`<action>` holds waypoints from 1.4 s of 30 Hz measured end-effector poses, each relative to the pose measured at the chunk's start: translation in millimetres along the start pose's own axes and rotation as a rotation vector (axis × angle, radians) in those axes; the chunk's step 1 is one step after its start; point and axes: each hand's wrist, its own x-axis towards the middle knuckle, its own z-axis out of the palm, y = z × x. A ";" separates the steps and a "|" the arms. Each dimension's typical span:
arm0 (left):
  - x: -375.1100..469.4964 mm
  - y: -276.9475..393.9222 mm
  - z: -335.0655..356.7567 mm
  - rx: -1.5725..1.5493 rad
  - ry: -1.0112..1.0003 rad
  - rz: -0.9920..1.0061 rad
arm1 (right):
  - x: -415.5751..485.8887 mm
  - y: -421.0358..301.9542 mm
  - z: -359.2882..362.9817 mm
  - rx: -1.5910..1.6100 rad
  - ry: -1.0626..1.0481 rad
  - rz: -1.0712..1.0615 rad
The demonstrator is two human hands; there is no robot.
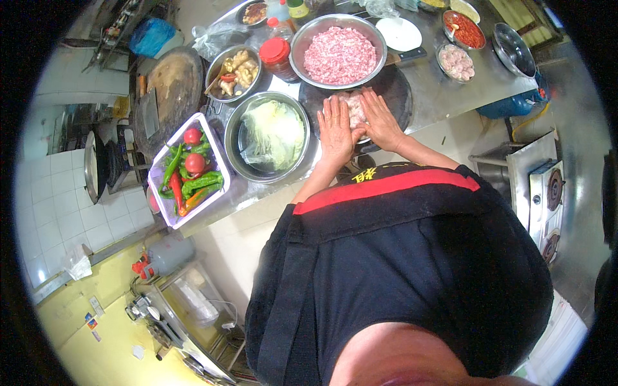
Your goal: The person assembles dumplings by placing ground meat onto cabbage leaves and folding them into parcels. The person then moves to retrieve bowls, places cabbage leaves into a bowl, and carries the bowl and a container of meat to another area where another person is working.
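My left hand (336, 128) and my right hand (380, 118) lie flat, palms down and fingers extended, over pale raw meat pieces (353, 107) in a metal bowl. Most of that bowl is hidden under them; it rests by the near edge of a dark round board (398, 89). Just beyond my fingertips stands a large steel bowl (295, 53) of pink minced meat (339, 54). The handle of a knife (413, 53) shows to its right. Left of my hands is a steel basin (231, 144) with pale green cabbage (275, 130) and clear plastic in it.
A white plastic basket (218, 132) of peppers and tomatoes sits at the table's left, near a round wooden chopping block (176, 72) with a cleaver (149, 113). Behind are a ginger bowl (208, 79) and a red-lidded jar (275, 50). Bowls of chopped red chilli (465, 31) and meat pieces (456, 62) stand right.
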 end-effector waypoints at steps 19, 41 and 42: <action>-0.5 -23.0 9.1 -0.718 0.107 -0.268 | -5.0 28.5 -24.3 1.117 -0.432 0.994; -19.0 -12.5 -20.6 -0.327 -0.152 -0.208 | -107.2 152.2 -169.8 1.293 1.005 1.204; -13.7 -4.3 -27.0 -0.312 -0.242 -0.269 | -106.5 172.2 -177.3 1.292 1.097 1.282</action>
